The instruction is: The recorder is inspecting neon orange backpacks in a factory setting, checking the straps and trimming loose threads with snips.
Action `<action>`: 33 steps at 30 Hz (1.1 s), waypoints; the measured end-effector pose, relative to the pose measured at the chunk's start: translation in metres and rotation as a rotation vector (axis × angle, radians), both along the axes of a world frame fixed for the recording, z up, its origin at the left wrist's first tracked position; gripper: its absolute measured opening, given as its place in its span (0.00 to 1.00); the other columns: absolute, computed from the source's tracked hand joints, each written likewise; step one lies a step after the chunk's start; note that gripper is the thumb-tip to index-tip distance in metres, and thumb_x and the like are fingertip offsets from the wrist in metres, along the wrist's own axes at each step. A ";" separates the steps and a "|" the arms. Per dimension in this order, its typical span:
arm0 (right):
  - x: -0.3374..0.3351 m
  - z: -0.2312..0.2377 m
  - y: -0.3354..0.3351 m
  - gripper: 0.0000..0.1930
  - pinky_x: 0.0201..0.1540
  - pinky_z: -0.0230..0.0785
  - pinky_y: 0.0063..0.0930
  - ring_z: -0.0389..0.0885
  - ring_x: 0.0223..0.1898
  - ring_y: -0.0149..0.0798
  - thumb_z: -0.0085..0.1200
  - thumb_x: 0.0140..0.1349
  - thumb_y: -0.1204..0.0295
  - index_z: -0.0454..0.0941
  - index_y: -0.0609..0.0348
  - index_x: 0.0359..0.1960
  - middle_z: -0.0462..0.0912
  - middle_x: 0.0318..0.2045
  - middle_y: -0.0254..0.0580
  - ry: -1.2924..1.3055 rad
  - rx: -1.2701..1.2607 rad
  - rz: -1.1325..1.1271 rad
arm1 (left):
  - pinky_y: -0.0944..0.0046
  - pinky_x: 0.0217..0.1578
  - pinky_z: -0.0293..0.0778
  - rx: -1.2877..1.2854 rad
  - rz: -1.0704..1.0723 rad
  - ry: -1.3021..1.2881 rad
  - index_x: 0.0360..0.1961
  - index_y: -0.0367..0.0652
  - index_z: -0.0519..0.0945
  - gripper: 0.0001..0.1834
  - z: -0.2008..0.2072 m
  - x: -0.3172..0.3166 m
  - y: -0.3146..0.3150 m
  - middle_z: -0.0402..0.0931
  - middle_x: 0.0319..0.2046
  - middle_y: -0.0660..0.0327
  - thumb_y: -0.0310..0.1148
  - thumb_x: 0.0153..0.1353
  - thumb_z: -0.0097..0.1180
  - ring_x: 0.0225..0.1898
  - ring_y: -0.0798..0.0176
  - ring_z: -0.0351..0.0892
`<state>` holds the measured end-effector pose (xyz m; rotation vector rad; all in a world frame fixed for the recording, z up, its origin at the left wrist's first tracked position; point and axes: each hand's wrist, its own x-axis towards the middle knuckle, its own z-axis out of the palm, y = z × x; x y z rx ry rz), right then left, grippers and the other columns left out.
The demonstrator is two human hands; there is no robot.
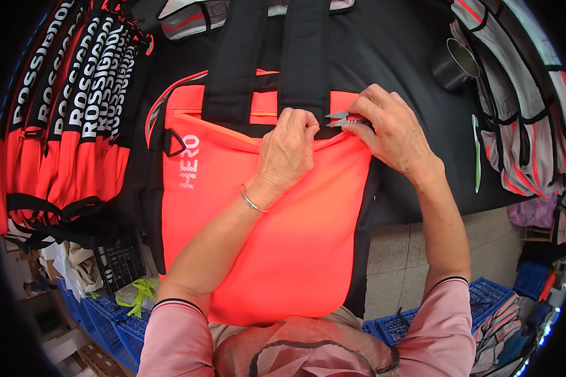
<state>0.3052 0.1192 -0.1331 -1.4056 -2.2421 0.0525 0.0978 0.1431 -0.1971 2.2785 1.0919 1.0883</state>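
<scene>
A neon coral-red backpack [277,245] with black side panels lies before me, its lower end hanging over the table edge toward my lap. Two wide black shoulder straps [303,56] stretch away from its far end. With fingers pinched, my left hand [288,143] grips the backpack's black-edged seam near the middle; any thread there is too small to make out. My right hand [390,129] is closed around small thread snips [338,119], their grey blades pointing left at the same seam. A gap separates the blade tips from my left fingertips.
Red-and-black bag pieces [75,125] are stacked at the left. Grey panels with red piping [516,100] pile up at the right, beside a metal cup [456,65] and a green-white toothbrush [477,154]. Blue crates [396,323] stand below the black-covered table [399,56].
</scene>
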 end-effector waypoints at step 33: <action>-0.076 -0.035 0.044 0.10 0.35 0.70 0.22 0.77 0.30 0.24 0.65 0.57 0.74 0.78 0.63 0.38 0.80 0.26 0.31 0.975 -0.272 -0.328 | 0.54 0.47 0.76 0.285 -0.448 -0.223 0.30 0.34 0.79 0.11 0.037 -0.020 -0.038 0.78 0.38 0.53 0.32 0.65 0.56 0.44 0.50 0.78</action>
